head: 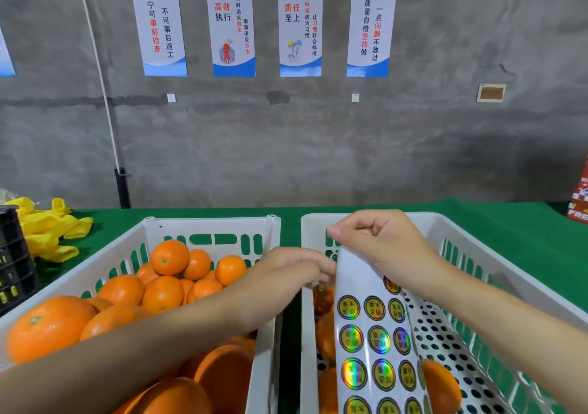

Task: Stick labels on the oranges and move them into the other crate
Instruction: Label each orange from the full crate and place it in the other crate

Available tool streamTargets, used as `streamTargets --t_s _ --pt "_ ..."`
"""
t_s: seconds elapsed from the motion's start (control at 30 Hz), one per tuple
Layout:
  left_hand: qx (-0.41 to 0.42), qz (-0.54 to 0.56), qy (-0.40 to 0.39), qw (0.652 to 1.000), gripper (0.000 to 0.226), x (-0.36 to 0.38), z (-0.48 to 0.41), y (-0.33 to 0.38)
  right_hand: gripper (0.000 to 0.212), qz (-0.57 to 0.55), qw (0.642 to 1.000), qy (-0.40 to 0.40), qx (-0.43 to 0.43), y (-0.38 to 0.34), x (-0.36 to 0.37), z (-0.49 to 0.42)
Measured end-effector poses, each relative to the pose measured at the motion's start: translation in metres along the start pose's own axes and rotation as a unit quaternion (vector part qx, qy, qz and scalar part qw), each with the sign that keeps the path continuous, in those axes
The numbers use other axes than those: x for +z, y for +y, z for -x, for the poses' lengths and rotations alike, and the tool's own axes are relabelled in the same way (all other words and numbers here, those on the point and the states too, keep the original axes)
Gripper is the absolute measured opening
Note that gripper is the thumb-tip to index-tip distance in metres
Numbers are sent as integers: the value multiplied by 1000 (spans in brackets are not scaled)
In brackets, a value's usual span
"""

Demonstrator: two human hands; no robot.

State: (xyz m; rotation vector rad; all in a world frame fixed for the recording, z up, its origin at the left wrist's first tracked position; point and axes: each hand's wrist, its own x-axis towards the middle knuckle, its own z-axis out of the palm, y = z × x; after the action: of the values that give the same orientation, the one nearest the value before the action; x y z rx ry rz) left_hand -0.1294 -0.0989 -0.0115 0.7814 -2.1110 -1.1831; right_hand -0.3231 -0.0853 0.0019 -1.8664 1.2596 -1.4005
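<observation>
At the frame's left edge stands a black crate [12, 264], with yellow foam nets [47, 232] heaped beside it on the green tablecloth [515, 232]. Next comes the left white crate [206, 224], piled nearly to its rim with unlabelled oranges [164, 292]. The left hand [286, 273] reaches over that crate's right wall and across the narrow gap between the crates. Its fingers are curled and pinch the left edge of the label sheet [372, 337] – whether one label is caught between them cannot be told. The right hand [381, 241], fingers closed, grips the sheet's top, and the sheet hangs into the right white crate [451, 225]. A few placed oranges [440, 381] lie around the sheet – the crate's right side shows bare perforated floor. A red box [579, 200] sits at the right edge.
</observation>
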Motion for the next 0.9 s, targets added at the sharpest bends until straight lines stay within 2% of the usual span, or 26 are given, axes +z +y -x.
streamTargets --t_s 0.07,0.2,0.3,0.37,0.43,0.5,0.6,0.67,0.77,0.83,0.9 --pt "3 41 3 999 22 0 0 4 22 -2 1000 19 0 2 1 0" --pt "-13 72 -48 996 14 -2 2 8 22 26 994 106 -19 1 -1 -2" --pt "-26 70 -27 997 16 -5 -1 6 22 64 982 180 -14 1 -7 -3" --pt "-33 60 -4 998 16 -5 -2 4 20 92 977 192 -13 3 -8 -3" --pt "-41 56 33 997 14 -4 -4 0 15 188 959 206 -49 4 -7 -2" --pt "-40 53 75 995 15 -5 -7 -4 16 294 921 221 -129 2 -6 1" --pt "-23 54 124 991 18 -8 -10 -7 20 332 906 155 -212 1 -3 5" --pt "-8 47 148 988 18 -8 -10 -9 30 326 919 88 -203 2 2 8" --pt "37 -43 164 985 19 -7 -8 -12 50 296 941 34 -162 2 7 12" --pt "63 -111 160 979 19 -6 -6 -12 55 269 951 30 -152 2 7 12" --pt "75 -161 157 971 20 -6 -3 -11 50 269 950 17 -155 2 8 12"
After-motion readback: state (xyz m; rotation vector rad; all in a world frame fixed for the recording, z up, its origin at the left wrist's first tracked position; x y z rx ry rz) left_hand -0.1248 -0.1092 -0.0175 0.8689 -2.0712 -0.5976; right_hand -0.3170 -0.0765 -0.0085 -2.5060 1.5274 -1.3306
